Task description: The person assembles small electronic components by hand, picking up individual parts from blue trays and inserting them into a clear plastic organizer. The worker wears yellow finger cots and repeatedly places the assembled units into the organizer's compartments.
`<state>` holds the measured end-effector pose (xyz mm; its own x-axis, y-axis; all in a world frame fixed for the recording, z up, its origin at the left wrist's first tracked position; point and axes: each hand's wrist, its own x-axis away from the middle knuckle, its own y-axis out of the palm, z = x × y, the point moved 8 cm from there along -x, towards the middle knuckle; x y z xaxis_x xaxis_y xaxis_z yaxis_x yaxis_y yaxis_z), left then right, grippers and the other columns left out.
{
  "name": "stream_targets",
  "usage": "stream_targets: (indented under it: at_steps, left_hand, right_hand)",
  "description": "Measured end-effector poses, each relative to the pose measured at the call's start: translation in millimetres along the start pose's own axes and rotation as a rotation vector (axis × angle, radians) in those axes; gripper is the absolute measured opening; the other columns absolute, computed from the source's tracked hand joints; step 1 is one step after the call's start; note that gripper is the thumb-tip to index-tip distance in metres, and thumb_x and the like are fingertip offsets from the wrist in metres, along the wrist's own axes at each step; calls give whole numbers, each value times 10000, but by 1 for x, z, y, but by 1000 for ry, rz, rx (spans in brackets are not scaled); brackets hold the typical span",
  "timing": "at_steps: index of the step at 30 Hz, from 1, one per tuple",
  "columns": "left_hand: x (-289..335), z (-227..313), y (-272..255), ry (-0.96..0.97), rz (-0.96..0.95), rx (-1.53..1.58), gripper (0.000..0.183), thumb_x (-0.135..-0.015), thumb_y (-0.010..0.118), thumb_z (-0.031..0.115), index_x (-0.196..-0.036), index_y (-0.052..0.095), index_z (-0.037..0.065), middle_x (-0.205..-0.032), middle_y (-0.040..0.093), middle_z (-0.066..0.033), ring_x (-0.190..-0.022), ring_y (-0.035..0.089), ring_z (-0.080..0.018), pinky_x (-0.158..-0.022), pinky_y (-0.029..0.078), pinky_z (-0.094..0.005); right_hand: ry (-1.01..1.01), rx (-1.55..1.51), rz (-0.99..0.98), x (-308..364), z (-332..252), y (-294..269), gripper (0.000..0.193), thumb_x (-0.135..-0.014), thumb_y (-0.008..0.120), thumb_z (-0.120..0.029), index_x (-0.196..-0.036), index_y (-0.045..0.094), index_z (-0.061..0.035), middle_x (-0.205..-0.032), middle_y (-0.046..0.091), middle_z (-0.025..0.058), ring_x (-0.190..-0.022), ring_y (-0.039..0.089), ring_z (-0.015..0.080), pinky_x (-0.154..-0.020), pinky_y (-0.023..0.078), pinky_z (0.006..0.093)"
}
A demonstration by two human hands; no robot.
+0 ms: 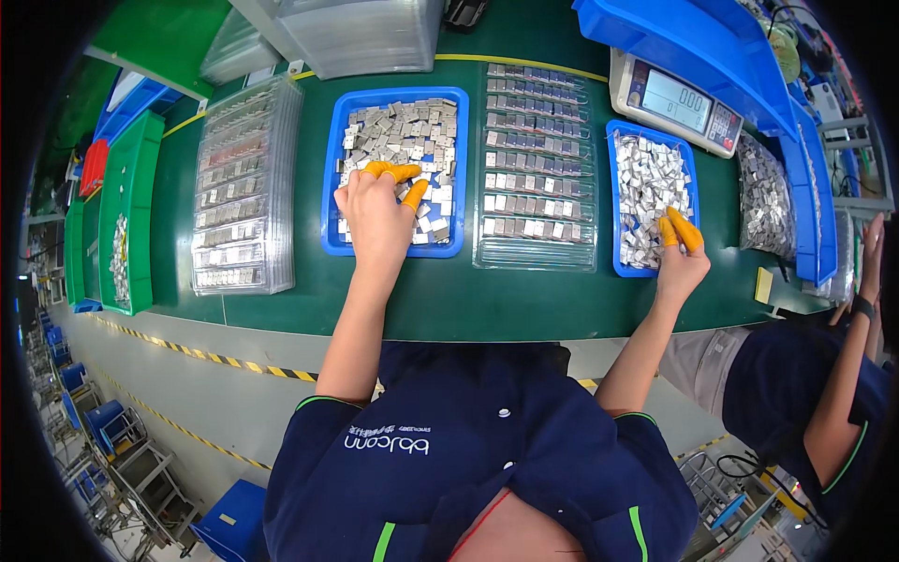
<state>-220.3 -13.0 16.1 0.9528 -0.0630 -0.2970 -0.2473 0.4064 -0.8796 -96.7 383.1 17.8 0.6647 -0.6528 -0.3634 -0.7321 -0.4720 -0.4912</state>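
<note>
Over the larger blue tray (pixel 331 225) is my left hand (pixel 376 211), its orange-yellow finger cots touching the pile of small silver metal pieces (pixel 398 126). Its thumb and fingers are apart, and I see nothing held between them. My right hand (pixel 683 267) reaches into a smaller blue tray (pixel 637 272) of small silver metal pieces (pixel 646 178). Its two cot-covered fingertips are close together among the pieces; anything between them is too small to make out. Between the two trays lies a clear plastic blister tray (pixel 536 255) with rows of metal pieces.
Left of the larger tray stands a stack of filled clear trays (pixel 245 187), beside a green bin (pixel 140 215). At the right are a digital scale (pixel 674 101), a bag of metal pieces (pixel 766 197) and blue bins (pixel 693 47). Another person (pixel 796 393) works nearby.
</note>
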Motion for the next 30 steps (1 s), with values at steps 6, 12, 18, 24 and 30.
stream_targets:
  at_steps: [6,12,18,24,30]
  left_hand:
    - [-5,6,-4,23,-77,34,195,-673,733,128,-753,649,-29,-795,612,-148,-808,549,-287,-707,452,-391]
    - [-6,5,3,11,-159,0,166,-697,694,82,-771,609,-41,-817,598,-153,-833,556,-305,-704,472,-401]
    - [-6,10,-7,-31,-195,309,163,-737,683,80,-851,626,-21,-820,594,-114,-736,563,-231,-663,458,-341]
    - [38,72,5,-37,-522,1317,135,-788,678,62,-908,629,26,-869,619,-35,-788,556,-97,-644,441,-239]
    - [55,76,19,-246,-631,1616,149,-839,621,13,-977,587,-35,-922,627,-89,-732,614,-135,-596,464,-214]
  right_hand:
    - [28,-239,103,1,3,-8,219,-795,651,35,-1014,646,40,-977,651,110,-908,606,157,-838,478,268]
    - [102,-195,85,7,1,-9,229,-801,643,45,-1028,629,70,-1002,650,129,-924,612,156,-850,479,263]
    - [95,-310,160,23,-21,-14,215,-774,677,36,-987,654,40,-950,660,87,-853,601,124,-797,471,247]
    - [166,-638,-305,78,-104,58,191,-792,666,9,-978,622,8,-909,631,47,-767,588,93,-666,479,218]
    - [505,-989,-715,109,-125,111,213,-796,652,30,-1000,592,30,-924,636,84,-814,620,134,-627,519,235]
